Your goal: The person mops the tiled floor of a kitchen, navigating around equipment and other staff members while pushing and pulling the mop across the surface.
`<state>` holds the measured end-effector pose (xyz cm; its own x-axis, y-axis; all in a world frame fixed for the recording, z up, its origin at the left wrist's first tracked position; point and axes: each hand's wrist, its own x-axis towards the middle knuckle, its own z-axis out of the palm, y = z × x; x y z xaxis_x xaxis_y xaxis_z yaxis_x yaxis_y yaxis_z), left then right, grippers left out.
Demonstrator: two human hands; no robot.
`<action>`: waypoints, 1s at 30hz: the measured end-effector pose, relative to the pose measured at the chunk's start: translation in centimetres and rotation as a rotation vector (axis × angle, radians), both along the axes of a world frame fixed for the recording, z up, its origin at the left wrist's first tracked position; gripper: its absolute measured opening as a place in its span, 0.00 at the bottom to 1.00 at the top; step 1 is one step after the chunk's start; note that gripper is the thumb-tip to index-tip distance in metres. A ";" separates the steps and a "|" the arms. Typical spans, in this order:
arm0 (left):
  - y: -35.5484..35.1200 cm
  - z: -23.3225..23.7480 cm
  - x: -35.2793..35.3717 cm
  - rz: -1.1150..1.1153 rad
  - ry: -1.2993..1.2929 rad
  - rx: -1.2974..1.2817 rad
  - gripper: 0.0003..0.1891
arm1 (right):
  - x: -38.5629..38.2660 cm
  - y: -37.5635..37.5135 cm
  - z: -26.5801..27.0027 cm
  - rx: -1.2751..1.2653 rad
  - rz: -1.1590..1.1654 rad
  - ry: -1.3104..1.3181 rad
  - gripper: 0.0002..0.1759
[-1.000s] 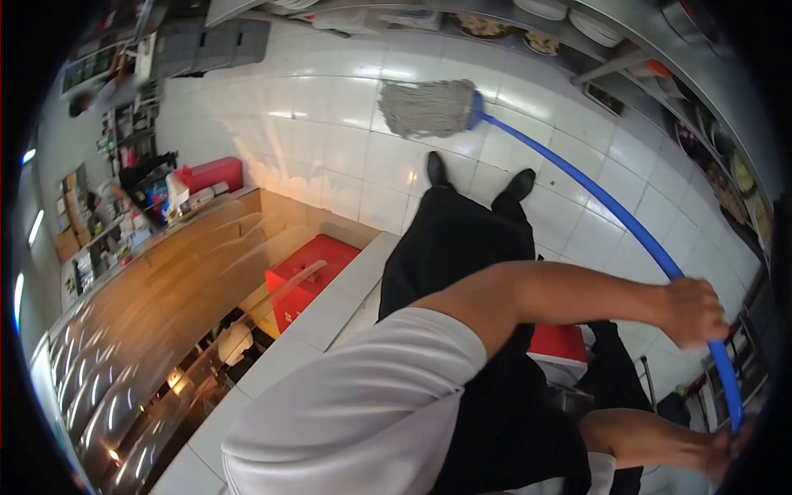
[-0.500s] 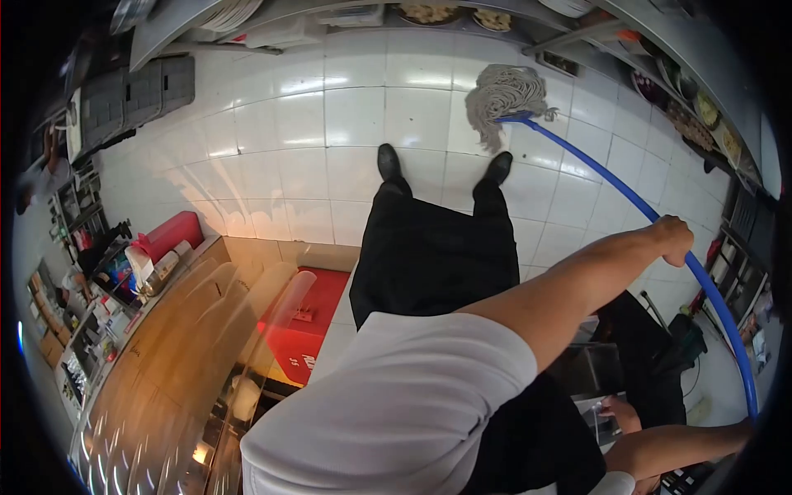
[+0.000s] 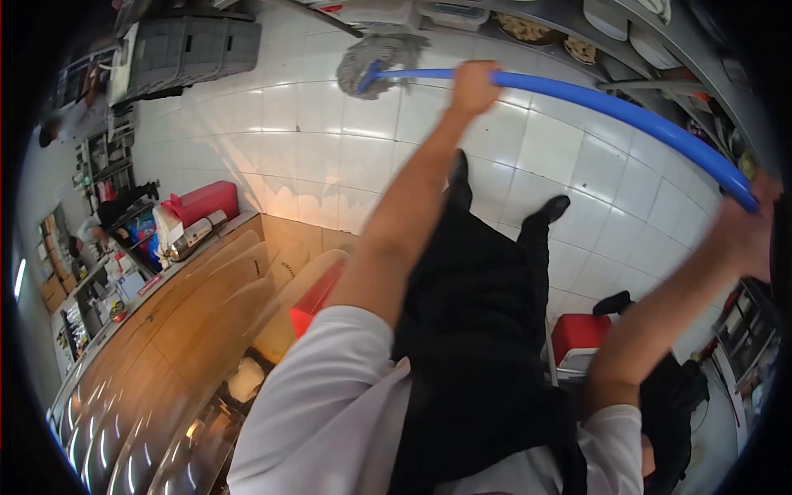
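A mop with grey string strands [image 3: 402,51] and a long blue handle [image 3: 610,99] reaches across the top of the view. Its strands lie on the white tiled floor near the shelf at the far side. My left hand [image 3: 476,87] is wrapped around the handle, fairly close to the mop head. At the far right, my right hand [image 3: 749,221] grips the upper end of the handle; it is blurred and partly cut off by the dark edge of the view.
Grey crates [image 3: 194,48] stand at the upper left. Metal shelving [image 3: 544,70] with bowls of food runs along the far side. A counter with curved clear covers [image 3: 177,355] lies to my left. A red box [image 3: 580,337] and a person in dark trousers [image 3: 667,412] are behind on the right.
The mop head has swept left across the floor toward the shelf and crates. Both hands have moved forward with the handle, the left also leftward. My body has turned.
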<state>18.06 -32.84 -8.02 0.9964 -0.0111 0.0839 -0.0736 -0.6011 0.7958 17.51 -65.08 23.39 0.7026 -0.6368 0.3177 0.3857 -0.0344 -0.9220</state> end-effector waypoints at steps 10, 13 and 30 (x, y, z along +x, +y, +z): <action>25.0 1.2 -12.5 0.272 0.387 0.510 0.18 | -13.2 33.3 -20.7 0.369 0.898 0.265 0.09; 20.4 0.0 -14.4 0.181 0.261 0.525 0.15 | -14.7 28.9 -23.1 0.387 0.834 0.309 0.08; -40.0 8.1 -26.5 -0.578 0.163 -0.170 0.07 | -35.5 -37.4 11.4 0.028 0.187 -0.037 0.17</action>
<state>-8.40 -72.85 0.04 0.8336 -0.5520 -0.0211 -0.2184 -0.3644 0.9053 -17.99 -102.46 34.75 0.7978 -0.5048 0.3297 0.4169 0.0668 -0.9065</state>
